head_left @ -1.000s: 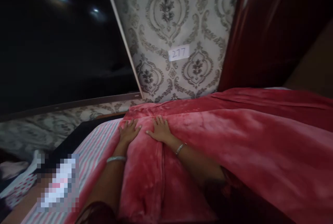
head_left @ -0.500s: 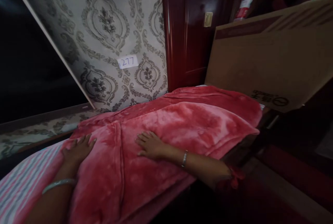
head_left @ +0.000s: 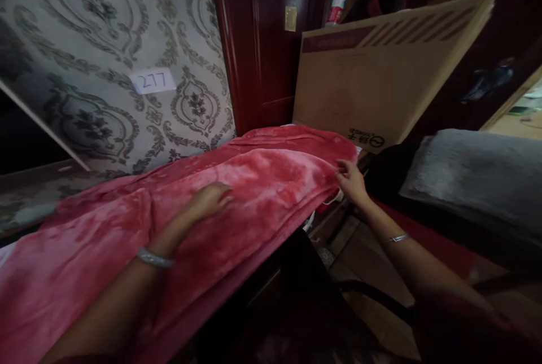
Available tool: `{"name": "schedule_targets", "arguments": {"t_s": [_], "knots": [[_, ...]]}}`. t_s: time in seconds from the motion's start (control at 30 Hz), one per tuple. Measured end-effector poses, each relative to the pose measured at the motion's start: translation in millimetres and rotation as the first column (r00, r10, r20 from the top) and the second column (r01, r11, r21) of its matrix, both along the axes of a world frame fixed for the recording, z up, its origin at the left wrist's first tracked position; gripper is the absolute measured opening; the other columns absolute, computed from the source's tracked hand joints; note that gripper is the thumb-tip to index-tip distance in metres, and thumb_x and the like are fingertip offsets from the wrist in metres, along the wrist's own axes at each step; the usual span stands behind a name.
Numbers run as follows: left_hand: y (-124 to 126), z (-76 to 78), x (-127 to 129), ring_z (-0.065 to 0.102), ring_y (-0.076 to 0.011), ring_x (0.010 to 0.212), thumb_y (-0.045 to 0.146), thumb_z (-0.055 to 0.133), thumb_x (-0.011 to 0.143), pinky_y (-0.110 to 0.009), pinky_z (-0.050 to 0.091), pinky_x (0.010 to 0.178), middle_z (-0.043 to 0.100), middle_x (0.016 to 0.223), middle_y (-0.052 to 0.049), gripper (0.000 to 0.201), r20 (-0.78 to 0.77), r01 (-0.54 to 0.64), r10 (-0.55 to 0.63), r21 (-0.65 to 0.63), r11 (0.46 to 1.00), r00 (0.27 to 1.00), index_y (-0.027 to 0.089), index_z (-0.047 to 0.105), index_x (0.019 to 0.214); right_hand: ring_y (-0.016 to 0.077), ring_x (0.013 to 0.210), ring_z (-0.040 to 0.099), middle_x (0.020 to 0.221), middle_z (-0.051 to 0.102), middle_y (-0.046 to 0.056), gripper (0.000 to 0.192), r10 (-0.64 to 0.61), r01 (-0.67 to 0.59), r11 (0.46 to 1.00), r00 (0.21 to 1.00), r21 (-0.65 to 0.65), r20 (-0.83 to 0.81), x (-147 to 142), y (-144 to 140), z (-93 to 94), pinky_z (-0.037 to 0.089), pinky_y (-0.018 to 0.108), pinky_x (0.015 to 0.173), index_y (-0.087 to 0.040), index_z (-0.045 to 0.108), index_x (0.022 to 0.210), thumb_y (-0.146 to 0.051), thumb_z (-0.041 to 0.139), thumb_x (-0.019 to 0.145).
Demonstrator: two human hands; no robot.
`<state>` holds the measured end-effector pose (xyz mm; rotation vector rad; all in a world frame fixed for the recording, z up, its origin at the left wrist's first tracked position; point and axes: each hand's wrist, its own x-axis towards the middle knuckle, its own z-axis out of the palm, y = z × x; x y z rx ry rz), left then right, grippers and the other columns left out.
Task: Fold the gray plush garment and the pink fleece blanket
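Observation:
A red plush blanket with paler patches lies folded in layers across a long surface. My right hand is at its right-hand corner, thumb and fingers closed on the blanket's edge. Over the middle of the blanket is my left hand, palm down, with fingers loosely bent and thumb apart. Nothing shows in the left hand; whether it touches the cloth I cannot tell.
A large cardboard box stands behind the blanket's right end. A red-capped bottle stands behind it. A dark red door and patterned wallpaper rise at the back. A grey cushion-like thing is at right.
Both hands lay flat on the blanket before. My right hand has moved right to the blanket's corner and closed on it; my left has lifted and bent its fingers. The view has turned right.

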<state>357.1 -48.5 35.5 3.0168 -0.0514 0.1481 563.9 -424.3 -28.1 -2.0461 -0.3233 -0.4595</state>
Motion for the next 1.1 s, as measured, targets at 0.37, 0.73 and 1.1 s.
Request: {"name": "schedule_targets", "arguments": {"t_s": [0.37, 0.73, 1.1], "knots": [[-99, -13.5, 65, 0.056, -0.0302, 0.124, 0.029, 0.066, 0.086, -0.046, 0.046, 0.108, 0.056, 0.134, -0.015, 0.055, 0.043, 0.251, -0.247, -0.132, 0.959, 0.968, 0.015, 0.054, 0.138, 0.0279, 0.112, 0.064, 0.12, 0.071, 0.014, 0.046, -0.063, 0.073, 0.96, 0.997, -0.269, 0.045, 17, -21, -23.5, 0.048, 0.04, 0.1, -0.015, 0.07, 0.119, -0.018, 0.047, 0.079], [-136, 13.4, 142, 0.069, -0.0313, 0.101, 0.044, 0.074, 0.074, -0.044, 0.055, 0.09, 0.072, 0.099, -0.011, 0.041, 0.374, 0.261, 0.148, -0.833, 0.488, 0.916, 0.014, 0.068, 0.101, 0.0234, 0.106, 0.065, 0.122, 0.071, 0.005, 0.045, 0.49, -0.5, 0.858, 0.732, -0.114, 0.473, -7, 92, 104.9, 0.051, 0.037, 0.092, -0.025, 0.065, 0.131, -0.024, 0.054, 0.087], [-45, 18.7, 130, 0.072, -0.0198, 0.1, 0.018, 0.058, 0.089, -0.034, 0.055, 0.101, 0.076, 0.086, -0.005, 0.013, -0.105, 0.265, 0.632, -0.846, -0.463, 0.768, 0.015, 0.07, 0.087, 0.0291, 0.097, 0.063, 0.104, 0.07, 0.014, 0.055, 0.406, -0.361, 0.894, 0.903, -0.265, 0.14, 16, 43, -17.8, 0.05, 0.042, 0.085, -0.017, 0.072, 0.112, -0.064, 0.054, 0.09]]}}
